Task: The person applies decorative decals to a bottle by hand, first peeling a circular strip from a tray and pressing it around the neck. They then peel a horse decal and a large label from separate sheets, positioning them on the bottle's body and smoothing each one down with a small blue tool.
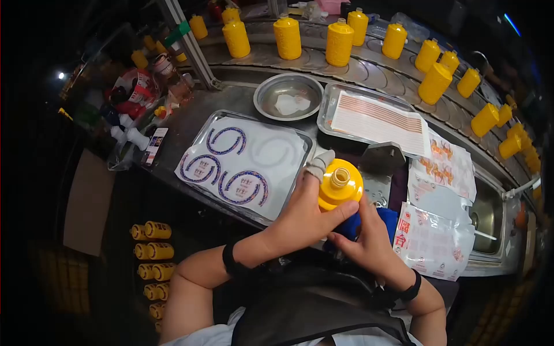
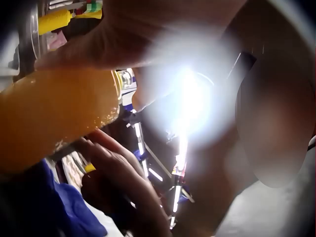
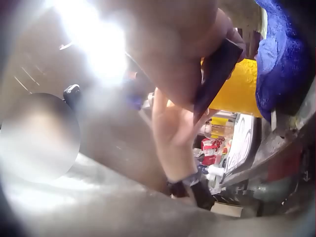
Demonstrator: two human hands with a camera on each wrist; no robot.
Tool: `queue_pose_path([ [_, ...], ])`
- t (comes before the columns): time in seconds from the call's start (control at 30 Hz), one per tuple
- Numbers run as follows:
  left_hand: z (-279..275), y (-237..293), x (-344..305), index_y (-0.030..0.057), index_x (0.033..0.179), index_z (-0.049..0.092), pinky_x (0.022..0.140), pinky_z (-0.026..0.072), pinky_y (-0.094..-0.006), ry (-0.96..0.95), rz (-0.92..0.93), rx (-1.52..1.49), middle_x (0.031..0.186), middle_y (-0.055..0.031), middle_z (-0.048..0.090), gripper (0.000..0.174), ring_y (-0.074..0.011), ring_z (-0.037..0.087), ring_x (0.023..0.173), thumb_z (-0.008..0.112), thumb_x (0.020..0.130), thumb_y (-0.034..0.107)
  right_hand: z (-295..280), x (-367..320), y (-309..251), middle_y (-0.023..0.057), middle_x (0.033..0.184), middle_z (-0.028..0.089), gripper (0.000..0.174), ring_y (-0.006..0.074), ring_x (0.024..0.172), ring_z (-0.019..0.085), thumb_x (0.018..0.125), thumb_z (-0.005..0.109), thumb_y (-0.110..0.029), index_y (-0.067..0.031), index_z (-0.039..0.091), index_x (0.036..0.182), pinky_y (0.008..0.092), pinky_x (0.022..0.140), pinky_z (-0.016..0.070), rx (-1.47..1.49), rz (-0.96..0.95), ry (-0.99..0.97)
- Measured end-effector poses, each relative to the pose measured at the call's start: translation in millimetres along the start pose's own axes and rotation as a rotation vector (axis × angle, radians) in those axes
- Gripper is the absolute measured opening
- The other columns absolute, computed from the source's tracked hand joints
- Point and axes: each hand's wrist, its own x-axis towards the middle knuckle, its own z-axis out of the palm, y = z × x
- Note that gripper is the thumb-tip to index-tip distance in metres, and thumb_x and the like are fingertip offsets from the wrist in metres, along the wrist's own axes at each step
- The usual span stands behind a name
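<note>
A glossy yellow bottle (image 1: 340,183) with an open neck is held over the table's front edge, its mouth toward the head camera. My left hand (image 1: 300,216) grips it from the left, thumb across its front; pale covers wrap some fingertips. From the right, my right hand (image 1: 372,239) has its fingers against the bottle's lower side. In the left wrist view the bottle (image 2: 59,113) lies between the left hand (image 2: 163,29) and the right hand (image 2: 123,177). The right wrist view shows the bottle (image 3: 237,89) beside a blue cloth (image 3: 281,59).
A tray (image 1: 307,138) with curved decals lies left, a metal bowl (image 1: 258,86) and a tray of striped sheets (image 1: 369,118) behind. Printed sheets (image 1: 433,236) and a sink (image 1: 487,219) are at right. Several yellow bottles (image 1: 340,43) stand on the conveyor (image 1: 311,64).
</note>
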Motion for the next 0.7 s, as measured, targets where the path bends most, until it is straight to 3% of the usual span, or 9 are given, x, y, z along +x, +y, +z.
queue_pose_path([
  [0.07, 22, 7, -13, 0.0008, 0.154, 0.010, 0.119, 0.0196, -0.0406, 0.055, 0.099, 0.023, 0.155, -0.0215, 0.021, 0.098, -0.0306, 0.023, 0.146, 0.075, 0.084, 0.024, -18, 7, 8, 0.0284, 0.142, 0.044, 0.095, 0.0418, 0.132, 0.046, 0.075, 0.079, -0.023, 0.0000, 0.025, 0.150, 0.0438, 0.105, 0.0428, -0.004, -0.058, 0.064],
  [0.1, -15, 1, -36, 0.0010, 0.154, 0.008, 0.119, 0.0194, -0.0406, 0.003, 0.028, 0.089, 0.155, -0.0215, 0.020, 0.099, -0.0306, 0.022, 0.147, 0.075, 0.084, 0.020, 28, 24, -6, 0.0250, 0.140, 0.047, 0.093, 0.0387, 0.130, 0.049, 0.076, 0.080, -0.022, -0.0013, 0.026, 0.149, 0.0421, 0.105, 0.0429, 0.138, -0.043, 0.082],
  [0.2, 3, -9, -37, 0.0021, 0.154, -0.002, 0.120, 0.0174, -0.0409, 0.009, 0.074, -0.211, 0.158, -0.0205, 0.013, 0.104, -0.0299, 0.017, 0.149, 0.073, 0.082, 0.006, 1, 37, 1, 0.0172, 0.136, 0.053, 0.090, 0.0308, 0.125, 0.055, 0.076, 0.082, -0.021, -0.0039, 0.031, 0.148, 0.0383, 0.103, 0.0441, 0.091, -0.024, 0.017],
  [0.3, -4, 10, -46, -0.0045, 0.152, 0.004, 0.118, 0.0230, -0.0443, 0.132, -0.032, -0.595, 0.153, -0.0264, 0.022, 0.098, -0.0357, 0.024, 0.146, 0.073, 0.085, 0.017, -12, 48, 8, 0.0135, 0.138, 0.054, 0.091, 0.0253, 0.125, 0.055, 0.073, 0.085, -0.023, -0.0040, 0.035, 0.147, 0.0371, 0.100, 0.0469, 0.144, -0.105, -0.082],
  [0.33, -18, -4, -51, -0.0025, 0.153, 0.007, 0.117, 0.0249, -0.0437, 0.073, -0.204, -0.428, 0.152, -0.0260, 0.026, 0.100, -0.0352, 0.027, 0.145, 0.075, 0.082, 0.014, -12, 46, 10, 0.0189, 0.138, 0.054, 0.090, 0.0341, 0.129, 0.053, 0.071, 0.087, -0.024, -0.0046, 0.040, 0.145, 0.0389, 0.103, 0.0437, 0.235, -0.027, -0.051],
  [0.43, -35, -17, -40, -0.0014, 0.154, 0.006, 0.121, 0.0163, -0.0387, 0.032, -0.036, -0.154, 0.158, -0.0205, 0.019, 0.102, -0.0297, 0.019, 0.149, 0.076, 0.080, 0.009, -15, 33, -10, 0.0180, 0.137, 0.055, 0.088, 0.0320, 0.127, 0.055, 0.071, 0.087, -0.021, -0.0046, 0.042, 0.145, 0.0370, 0.098, 0.0477, 0.062, 0.065, 0.063],
  [0.5, -39, -13, -29, -0.0017, 0.152, 0.021, 0.119, 0.0219, -0.0386, 0.089, -0.002, 0.046, 0.155, -0.0204, 0.028, 0.095, -0.0312, 0.027, 0.146, 0.079, 0.078, 0.013, -8, 19, -9, 0.0151, 0.133, 0.057, 0.089, 0.0272, 0.117, 0.060, 0.072, 0.086, -0.019, -0.0043, 0.040, 0.147, 0.0315, 0.082, 0.0520, 0.071, 0.121, 0.095],
  [0.57, -36, -30, -12, 0.0005, 0.150, 0.028, 0.117, 0.0260, -0.0411, -0.057, 0.169, -0.107, 0.151, -0.0199, 0.034, 0.091, -0.0344, 0.034, 0.142, 0.080, 0.077, 0.013, -1, 12, -18, 0.0143, 0.135, 0.056, 0.094, 0.0254, 0.114, 0.060, 0.072, 0.086, -0.023, -0.0034, 0.036, 0.149, 0.0311, 0.080, 0.0517, 0.129, 0.114, 0.094],
  [0.7, -6, -34, -23, 0.0023, 0.145, 0.034, 0.112, 0.0339, -0.0439, 0.207, 0.207, 0.177, 0.138, -0.0206, 0.043, 0.091, -0.0392, 0.042, 0.131, 0.085, 0.071, 0.020, -10, 19, -16, 0.0144, 0.139, 0.052, 0.102, 0.0254, 0.122, 0.056, 0.071, 0.087, -0.035, -0.0009, 0.032, 0.150, 0.0323, 0.093, 0.0484, 0.277, 0.135, 0.006],
])
